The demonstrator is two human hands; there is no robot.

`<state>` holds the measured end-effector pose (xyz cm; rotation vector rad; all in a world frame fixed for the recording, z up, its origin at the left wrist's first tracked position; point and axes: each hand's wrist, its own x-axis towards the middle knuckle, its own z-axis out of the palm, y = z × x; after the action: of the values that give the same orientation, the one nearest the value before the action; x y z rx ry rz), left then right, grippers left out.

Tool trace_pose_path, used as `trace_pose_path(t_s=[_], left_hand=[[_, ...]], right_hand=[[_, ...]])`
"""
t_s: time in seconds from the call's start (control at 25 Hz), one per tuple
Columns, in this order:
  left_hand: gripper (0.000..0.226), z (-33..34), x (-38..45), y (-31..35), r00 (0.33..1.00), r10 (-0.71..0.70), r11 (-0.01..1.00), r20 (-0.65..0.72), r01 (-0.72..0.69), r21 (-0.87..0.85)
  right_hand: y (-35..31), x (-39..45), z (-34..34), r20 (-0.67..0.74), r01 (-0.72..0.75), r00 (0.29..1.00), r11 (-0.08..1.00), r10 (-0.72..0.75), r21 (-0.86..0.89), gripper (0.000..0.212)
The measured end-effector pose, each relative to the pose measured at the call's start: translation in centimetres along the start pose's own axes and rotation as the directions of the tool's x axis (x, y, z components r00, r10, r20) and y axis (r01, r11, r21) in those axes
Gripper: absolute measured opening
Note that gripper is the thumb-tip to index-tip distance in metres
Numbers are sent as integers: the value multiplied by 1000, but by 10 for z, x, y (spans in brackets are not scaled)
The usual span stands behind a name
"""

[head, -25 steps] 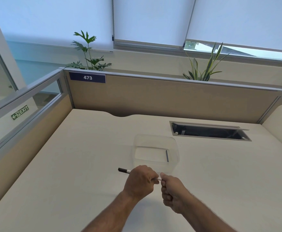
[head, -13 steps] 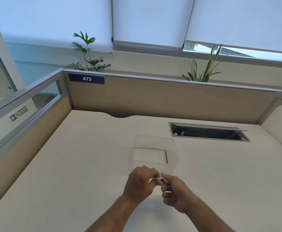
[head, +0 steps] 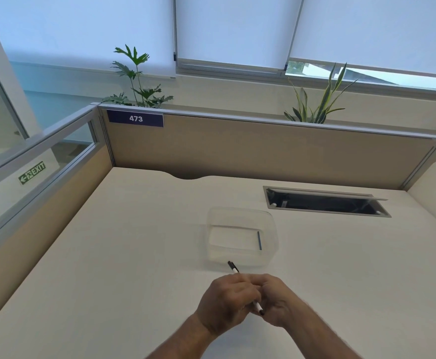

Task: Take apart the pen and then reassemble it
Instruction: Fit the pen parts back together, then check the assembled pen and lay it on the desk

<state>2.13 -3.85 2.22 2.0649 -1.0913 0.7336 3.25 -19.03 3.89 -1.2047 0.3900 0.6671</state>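
Note:
A thin white pen (head: 233,268) with black ends runs diagonally through both of my hands, just above the cream desk (head: 134,255). One black end sticks out towards the far side, the other shows near me between the hands. My left hand (head: 226,301) is wrapped around the pen's middle. My right hand (head: 279,301) presses against it and pinches the pen near its near end. A clear plastic tub (head: 271,224) stands just beyond the hands, with a thin dark blue rod (head: 259,240) lying along its right inner side.
An open cable hatch (head: 325,202) is cut into the desk at the back right. Beige partition walls (head: 263,151) close off the desk at the back and left. Two plants (head: 136,81) stand behind the partition.
The pen has turned from lying sideways, with its black end pointing left, to a diagonal pointing away from me. Both hands have drawn closer together and nearer to me.

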Motion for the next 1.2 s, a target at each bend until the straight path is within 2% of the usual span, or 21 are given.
trace_pose_path(t_s=[0.08, 0.16, 0.28, 0.4, 0.52, 0.56, 0.64, 0.72, 0.8, 0.84, 0.88, 0.96, 1.04, 1.08, 1.2], left_hand=[[16, 0, 0, 0, 998, -57, 998, -37, 57, -7], [16, 0, 1, -2, 985, -150, 989, -84, 148, -26], [11, -3, 4, -3, 972, -217, 973, -86, 209, -95], [20, -5, 7, -3, 960, -265, 952, -86, 247, -182], [31, -7, 12, -1, 907, -413, 870, -82, 366, -329], [36, -8, 13, -1, 877, -475, 832, -77, 419, -363], [42, -8, 13, -5, 820, -569, 785, -58, 520, -337], [51, -9, 7, -11, 782, -623, 771, -28, 608, -188], [68, -11, -3, -18, 754, -656, 754, 8, 656, 37], [77, -11, -10, -21, 732, -679, 729, 47, 667, 150], [86, -9, -18, -25, 695, -712, 693, 100, 672, 259], [99, -6, -33, -31, 578, -790, 602, 207, 666, 441], [107, -5, -49, -35, 454, -848, 525, 273, 652, 547], [109, -5, -57, -37, 414, -863, 503, 290, 643, 578], [110, -8, -73, -39, 375, -868, 494, 324, 606, 623]], right_hand=[[2, 0, -1, -11, 107, 994, 991, -109, -81, 41], [6, 1, -4, -19, 246, 966, 939, -258, -240, 49], [8, -2, -6, 106, 415, 906, 813, -409, -409, 42], [1, -6, -11, 194, 499, 861, 711, -470, -496, 26], [2, -7, -18, 224, 541, 788, 471, -574, -696, 4], [3, -7, -19, 220, 538, 757, 397, -615, -744, 8], [7, -8, -19, 200, 532, 712, 331, -673, -779, 15], [9, -9, -17, 164, 531, 709, 366, -686, -764, 15], [10, -9, -17, 103, 534, 741, 490, -663, -689, 6], [10, -9, -18, 71, 534, 754, 546, -653, -646, 16], [9, -9, -18, 45, 532, 769, 600, -638, -598, 21], [6, -10, -16, -7, 538, 792, 702, -611, -467, 17], [2, -10, -14, -49, 546, 801, 760, -597, -352, 20], [0, -10, -13, -58, 557, 797, 768, -601, -316, 22], [-5, -9, -11, -36, 599, 786, 775, -617, -200, 26]])
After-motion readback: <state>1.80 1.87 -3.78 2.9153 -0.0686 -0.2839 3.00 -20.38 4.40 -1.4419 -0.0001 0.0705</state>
